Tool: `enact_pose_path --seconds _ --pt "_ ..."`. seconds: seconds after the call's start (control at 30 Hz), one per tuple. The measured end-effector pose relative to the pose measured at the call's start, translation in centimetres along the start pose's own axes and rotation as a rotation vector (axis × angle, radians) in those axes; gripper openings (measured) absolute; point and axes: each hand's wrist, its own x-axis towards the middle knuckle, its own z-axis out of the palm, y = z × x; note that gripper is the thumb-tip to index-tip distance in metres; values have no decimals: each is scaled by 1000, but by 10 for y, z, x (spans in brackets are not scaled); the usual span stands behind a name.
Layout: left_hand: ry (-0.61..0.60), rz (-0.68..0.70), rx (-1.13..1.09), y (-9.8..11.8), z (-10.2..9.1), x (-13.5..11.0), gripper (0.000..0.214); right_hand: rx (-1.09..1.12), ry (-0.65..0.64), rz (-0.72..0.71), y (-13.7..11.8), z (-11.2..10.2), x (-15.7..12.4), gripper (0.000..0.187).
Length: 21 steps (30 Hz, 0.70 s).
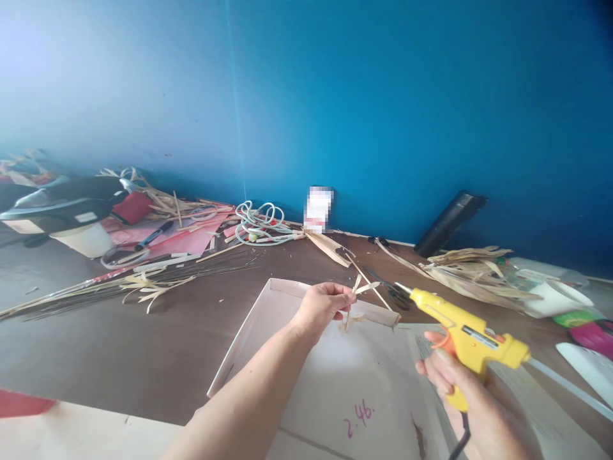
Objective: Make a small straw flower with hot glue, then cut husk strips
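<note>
Yellow glue gun (462, 327) gripped in the right hand (450, 377), near right, nozzle pointing left toward dry leaf strips (360, 287). Left hand (322, 305) pinches the strips, holding them above the cardboard tray's (282, 285) far rim. Scissors (393, 294) lie just beyond.

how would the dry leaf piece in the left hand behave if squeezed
The dry leaf piece looks thin and strip-like, so probably very light and easily cracked. The left hand pinches it by fingertips alone, so little grip seems needed.

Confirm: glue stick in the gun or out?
In: a pale glue stick juts from the back of the yellow glue gun.
</note>
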Motion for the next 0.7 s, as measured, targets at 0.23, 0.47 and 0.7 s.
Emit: enact_pose_path --seconds 0.23,0.47,0.7 --pt "10 -10 9 -2 1 1 25 389 204 281 0 -62 44 17" --pt "7 -5 42 -3 2 0 26 553 226 481 7 -113 80 17" --pt "27 -7 61 -4 2 2 24 464 297 535 -5 -119 89 19"
